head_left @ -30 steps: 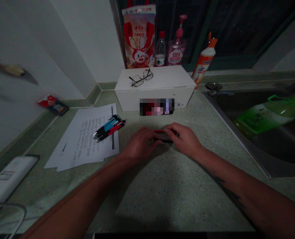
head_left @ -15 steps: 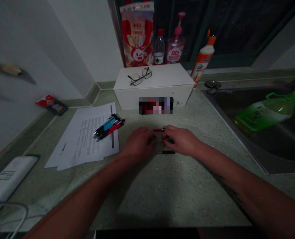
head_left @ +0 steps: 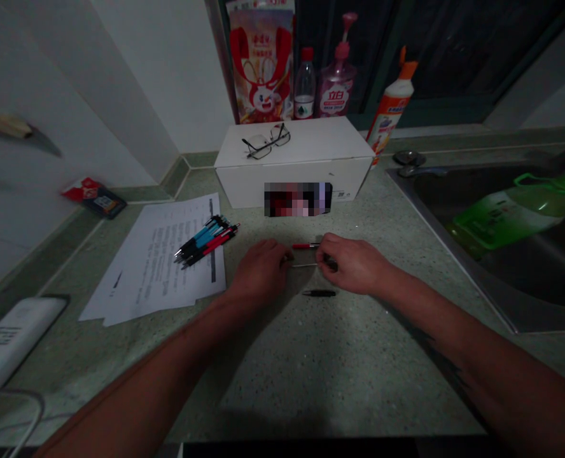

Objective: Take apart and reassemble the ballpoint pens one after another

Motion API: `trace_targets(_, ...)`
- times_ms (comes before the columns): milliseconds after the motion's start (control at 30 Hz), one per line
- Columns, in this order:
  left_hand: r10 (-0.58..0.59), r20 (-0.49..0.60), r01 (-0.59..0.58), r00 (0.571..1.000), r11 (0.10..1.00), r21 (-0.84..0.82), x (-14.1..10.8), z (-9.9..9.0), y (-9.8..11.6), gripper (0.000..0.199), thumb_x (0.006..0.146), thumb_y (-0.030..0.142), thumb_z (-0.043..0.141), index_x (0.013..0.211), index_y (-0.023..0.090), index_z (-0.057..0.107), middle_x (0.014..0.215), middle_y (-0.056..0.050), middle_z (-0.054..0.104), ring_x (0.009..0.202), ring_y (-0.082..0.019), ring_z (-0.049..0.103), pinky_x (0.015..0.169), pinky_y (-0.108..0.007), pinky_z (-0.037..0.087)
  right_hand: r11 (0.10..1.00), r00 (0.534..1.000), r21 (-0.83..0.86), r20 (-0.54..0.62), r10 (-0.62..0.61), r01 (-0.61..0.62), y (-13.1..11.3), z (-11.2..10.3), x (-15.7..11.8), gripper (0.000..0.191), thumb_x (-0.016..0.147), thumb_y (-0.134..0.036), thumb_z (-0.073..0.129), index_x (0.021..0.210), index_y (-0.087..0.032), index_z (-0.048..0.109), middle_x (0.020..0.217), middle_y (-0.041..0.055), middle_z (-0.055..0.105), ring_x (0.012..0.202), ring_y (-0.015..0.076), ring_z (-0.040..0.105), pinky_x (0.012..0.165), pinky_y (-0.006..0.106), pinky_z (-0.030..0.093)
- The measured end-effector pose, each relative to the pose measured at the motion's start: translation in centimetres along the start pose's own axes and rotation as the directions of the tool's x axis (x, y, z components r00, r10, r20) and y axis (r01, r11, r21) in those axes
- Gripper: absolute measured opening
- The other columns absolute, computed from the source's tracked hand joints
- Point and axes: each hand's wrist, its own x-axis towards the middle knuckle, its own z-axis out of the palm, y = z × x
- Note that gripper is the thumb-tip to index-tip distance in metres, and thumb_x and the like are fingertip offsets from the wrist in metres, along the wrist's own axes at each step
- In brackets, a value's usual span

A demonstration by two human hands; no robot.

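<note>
My left hand [head_left: 263, 270] and my right hand [head_left: 354, 262] face each other low over the counter, fingers closed in a pinch. Between them stretches a thin pale pen refill [head_left: 304, 265]; each hand grips one end, and the fingers hide both ends. Just beyond it lies a red pen part [head_left: 304, 246], its right end close to my right fingers. On the near side, a black pen barrel with a pointed tip [head_left: 319, 293] rests on the counter, touched by neither hand.
Left of my hands, several blue and red pens [head_left: 206, 242] lie on printed sheets [head_left: 139, 267]. Behind stands a white box [head_left: 244, 184] with glasses [head_left: 268, 143] on top. A sink [head_left: 483, 292] holding a green jug [head_left: 511, 213] is at right; a white power strip [head_left: 20, 331] lies left.
My hands have drawn slightly apart, so more of the pen refill shows between them. The black barrel is now less covered. The view has shifted a little.
</note>
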Motion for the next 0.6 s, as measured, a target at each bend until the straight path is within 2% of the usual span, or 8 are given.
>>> trace_targets(267,0.027,-0.008,-0.027,1.0,0.999,-0.019,0.15,0.34,-0.44,0.013,0.093,0.019,0.062,0.085,0.022,0.072,0.093,-0.008,0.07,0.091,-0.028,0.064,0.083,-0.043,0.052,1.0,1.0,-0.006,-0.008,0.023,-0.023,0.37,0.02,0.04,0.013,0.089,-0.022,0.053,0.092,-0.021,0.065,0.099,0.0053,0.066,0.077,0.0175,0.06,0.064,0.031,0.034)
trace_targets(433,0.02,-0.009,-0.02,1.0,1.0,-0.012,0.1,0.45,-0.61,0.015,0.092,0.017,0.06,0.083,0.023,0.07,0.091,-0.008,0.069,0.089,-0.028,0.063,0.081,-0.044,0.052,1.0,1.0,-0.019,-0.001,0.021,-0.022,0.53,-0.11,-0.01,0.014,0.089,-0.021,0.051,0.091,-0.021,0.064,0.099,0.0066,0.066,0.076,0.0182,0.059,0.064,0.032,0.034)
trace_targets(600,0.007,0.035,-0.008,0.999,1.0,0.026,0.13,-0.04,-0.18,0.016,0.094,0.019,0.058,0.084,0.023,0.07,0.092,-0.009,0.069,0.089,-0.027,0.062,0.082,-0.043,0.052,1.0,1.0,-0.016,0.001,0.02,-0.02,0.4,-0.13,0.01,0.015,0.091,-0.022,0.05,0.093,-0.02,0.065,0.1,0.0072,0.066,0.077,0.0187,0.059,0.064,0.032,0.035)
